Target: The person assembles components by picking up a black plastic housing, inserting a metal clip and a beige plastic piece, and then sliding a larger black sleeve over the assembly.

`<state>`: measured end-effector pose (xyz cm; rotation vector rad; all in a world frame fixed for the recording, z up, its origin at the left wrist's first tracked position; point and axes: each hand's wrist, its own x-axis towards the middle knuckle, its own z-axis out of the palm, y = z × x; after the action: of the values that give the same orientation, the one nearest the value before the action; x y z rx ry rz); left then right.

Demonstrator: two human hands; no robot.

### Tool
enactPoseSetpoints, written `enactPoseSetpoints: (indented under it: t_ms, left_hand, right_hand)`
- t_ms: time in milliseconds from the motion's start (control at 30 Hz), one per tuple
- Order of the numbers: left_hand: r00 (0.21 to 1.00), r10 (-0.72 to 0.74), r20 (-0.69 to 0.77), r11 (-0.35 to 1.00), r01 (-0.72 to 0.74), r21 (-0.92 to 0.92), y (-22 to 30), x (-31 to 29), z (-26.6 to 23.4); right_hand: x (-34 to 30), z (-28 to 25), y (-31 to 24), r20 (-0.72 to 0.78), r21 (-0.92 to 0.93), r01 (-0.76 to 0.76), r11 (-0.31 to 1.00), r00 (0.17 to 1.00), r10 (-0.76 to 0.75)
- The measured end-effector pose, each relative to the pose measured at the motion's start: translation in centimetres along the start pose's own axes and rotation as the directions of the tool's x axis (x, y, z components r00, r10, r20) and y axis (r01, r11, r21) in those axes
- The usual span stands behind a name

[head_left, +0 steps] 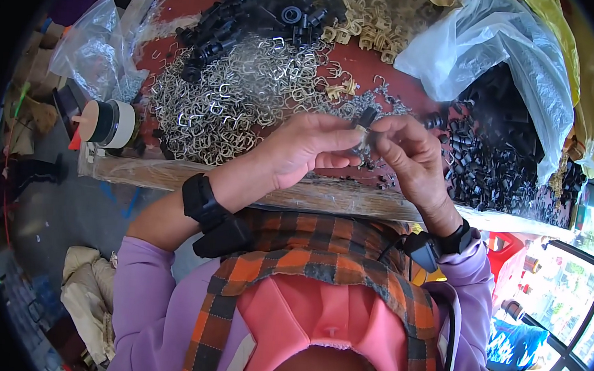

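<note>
Close together over the table's near edge, my two hands meet at a small black plastic part (368, 116) that stands upright between the fingers. My left hand (307, 143) pinches it between thumb and fingers, with a beige bit showing just under the black piece. From the other side, the thumb and fingertips of my right hand (413, 156) press close to the same part; whether they hold a second small piece is hidden. Beside my left hand lies a big heap of bent metal clips (209, 114). Small grey pieces (368, 104) are scattered just beyond my fingers.
Black plastic parts (295, 20) and beige plastic parts (371, 15) are piled at the back. Small black pieces (481, 164) cover the right side, near a clear plastic bag (486, 40). At the left stand a round container (112, 124) and another bag (99, 54). A wooden edge (242, 185) borders the table.
</note>
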<state>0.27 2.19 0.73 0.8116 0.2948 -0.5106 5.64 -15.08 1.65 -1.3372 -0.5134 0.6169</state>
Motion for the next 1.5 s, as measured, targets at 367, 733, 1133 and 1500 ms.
enactPoseSetpoints:
  t_ms: [367,733,1133,1500]
  left_hand:
    - [1.0,-0.004,0.022,1.0,0.003,0.012,-0.7,0.0,0.4]
    - [0.999,-0.008,0.033,0.994,0.004,0.112,0.3,0.4,0.6]
    - [0.988,0.142,-0.067,0.971,-0.126,0.204,1.4,-0.4,-1.1]
    - [0.997,0.072,-0.023,0.959,-0.063,0.276,1.2,-1.2,-1.4]
  right_hand:
    - [-1.0,0.1,-0.2,0.009,-0.526,0.136,0.84,0.988,-0.154]
    - [-0.9,-3.6,-0.6,0.357,-0.816,0.51,0.273,0.815,-0.456]
    - [-2.1,-26.7,-5.2,-0.114,-0.614,-0.191,-0.766,0.982,-0.153]
    - [-0.9,-8.3,-5.3,0.151,-0.96,0.203,0.194,0.955,-0.254]
